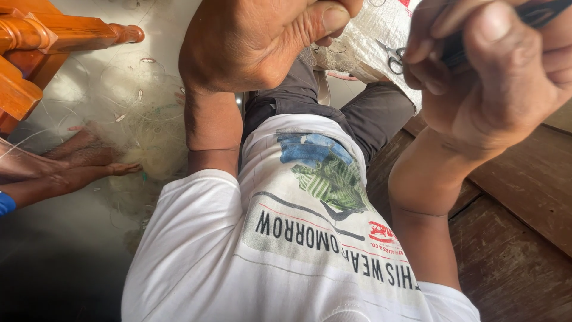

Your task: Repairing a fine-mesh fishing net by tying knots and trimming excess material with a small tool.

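Note:
My left hand is raised close to the camera, closed into a fist, with the thumb pressed on fine pale fishing net that hangs just under it. At the upper right, my right hand is closed around a thin dark tool, whose end sticks out past the fingers. Both hands hover above my lap, over dark trousers and a white printed shirt. What the left palm hides cannot be seen.
Small scissors lie on a white woven sack beyond my knees. A heap of pale net covers the floor at left, next to another person's bare feet. Orange wooden furniture stands top left; wooden boards run along the right.

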